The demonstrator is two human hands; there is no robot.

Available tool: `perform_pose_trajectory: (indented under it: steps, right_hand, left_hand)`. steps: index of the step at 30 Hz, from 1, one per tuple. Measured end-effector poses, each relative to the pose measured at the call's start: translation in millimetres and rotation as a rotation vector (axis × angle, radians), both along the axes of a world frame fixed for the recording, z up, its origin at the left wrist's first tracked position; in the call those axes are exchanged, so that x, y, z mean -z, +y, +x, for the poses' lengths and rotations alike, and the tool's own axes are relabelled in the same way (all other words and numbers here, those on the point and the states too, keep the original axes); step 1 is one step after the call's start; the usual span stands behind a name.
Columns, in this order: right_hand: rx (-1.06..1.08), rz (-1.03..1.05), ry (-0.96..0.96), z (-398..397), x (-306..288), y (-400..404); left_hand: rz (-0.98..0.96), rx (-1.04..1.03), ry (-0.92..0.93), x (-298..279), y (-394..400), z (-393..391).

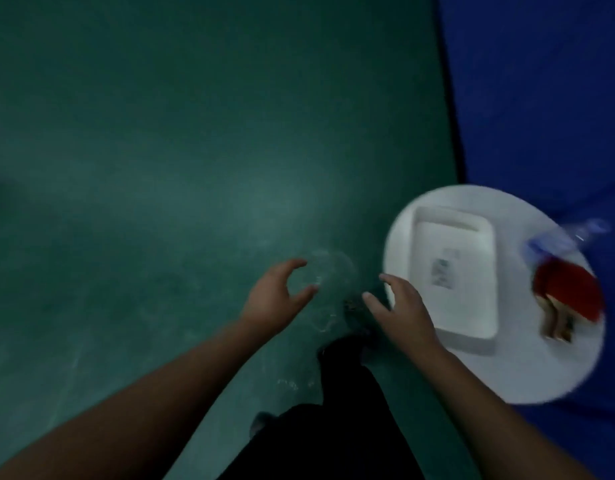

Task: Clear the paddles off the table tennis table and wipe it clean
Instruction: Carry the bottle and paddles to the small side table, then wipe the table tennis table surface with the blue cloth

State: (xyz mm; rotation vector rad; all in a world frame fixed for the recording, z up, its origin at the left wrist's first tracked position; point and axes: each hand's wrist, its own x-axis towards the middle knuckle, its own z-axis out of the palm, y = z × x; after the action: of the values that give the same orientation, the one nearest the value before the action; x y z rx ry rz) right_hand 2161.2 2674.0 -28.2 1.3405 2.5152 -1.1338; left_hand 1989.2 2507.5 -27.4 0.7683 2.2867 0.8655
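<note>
Red-faced table tennis paddles with wooden handles (566, 299) lay on a round white worktop (528, 372) beside a white rectangular tray (453, 271), while the left hand (275, 294) and right hand (401, 311) hovered open and empty.

Both bare forearms reached forward from the lower corners of the head view, converging toward the middle. The left hand (276, 294) was held palm inward with the wrist roughly straight, its thumb and fingers curved toward each other in a loose C, their tips apart and closed on nothing. The right hand (405, 311) lay a little lower and just to the right, back of the hand up, fingers spread and slightly bent, pointing toward the left hand, grasping nothing. The two hands were near each other but did not touch. Below them, between the forearms, a dark-clad leg showed, blurred.
</note>
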Motion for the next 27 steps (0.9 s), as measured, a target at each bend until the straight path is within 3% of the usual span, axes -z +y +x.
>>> perform_pose_trajectory:
  steps: [6,11,19,27]
  right_hand:
    - [-0.490,-0.040,-0.013,-74.9,-36.0,-186.9]
    - [-0.879,-0.094,-0.034,-130.0,-57.8,-311.6]
    - [-1.309,-0.128,-0.012,-224.5,-83.6,-460.7]
    - [-1.557,-0.234,-0.060,-355.0,-80.5,-602.9]
  left_hand:
    - [0.051,-0.437,-0.029,-38.9,-245.8,16.5]
    - [0.076,-0.781,-0.034,-56.0,-388.4,43.2]
    - [0.145,-1.254,-0.039,-60.5,-520.2,54.8]
    - [0.197,-1.668,-0.102,-57.5,-612.5,-17.2]
